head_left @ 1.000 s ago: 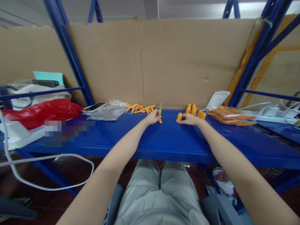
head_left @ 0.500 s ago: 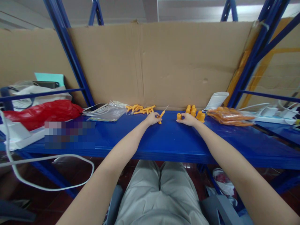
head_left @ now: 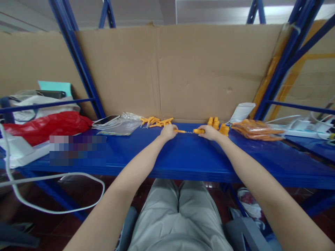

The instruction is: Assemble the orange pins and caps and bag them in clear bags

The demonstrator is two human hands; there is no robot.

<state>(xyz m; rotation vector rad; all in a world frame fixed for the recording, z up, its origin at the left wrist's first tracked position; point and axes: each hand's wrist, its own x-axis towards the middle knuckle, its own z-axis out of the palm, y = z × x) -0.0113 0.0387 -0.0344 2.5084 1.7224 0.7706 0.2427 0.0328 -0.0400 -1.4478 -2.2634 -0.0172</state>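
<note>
My left hand (head_left: 168, 132) is closed on a ribbed orange peg (head_left: 179, 131) with a thin metal chain (head_left: 188, 132) at its tip. My right hand (head_left: 209, 132) is closed on a small orange cap (head_left: 199, 131), turned on its side with its opening toward the chain. Peg, chain and cap lie in one line between my hands, just above the blue shelf (head_left: 183, 157). A heap of orange pegs (head_left: 156, 121) lies behind my left hand. Several orange caps (head_left: 217, 124) stand behind my right hand.
A cardboard sheet (head_left: 183, 69) backs the shelf. A phone (head_left: 106, 119) and a clear bag (head_left: 120, 125) lie to the left, a red bag (head_left: 44, 125) further left. A bag of orange parts (head_left: 258, 129) and a white pouch (head_left: 242, 111) lie to the right. A white cable (head_left: 52, 195) hangs below.
My left hand lifted the peg off the shelf and swung it level to the right. My right hand tipped the cap sideways and brought it to the chain's end.
</note>
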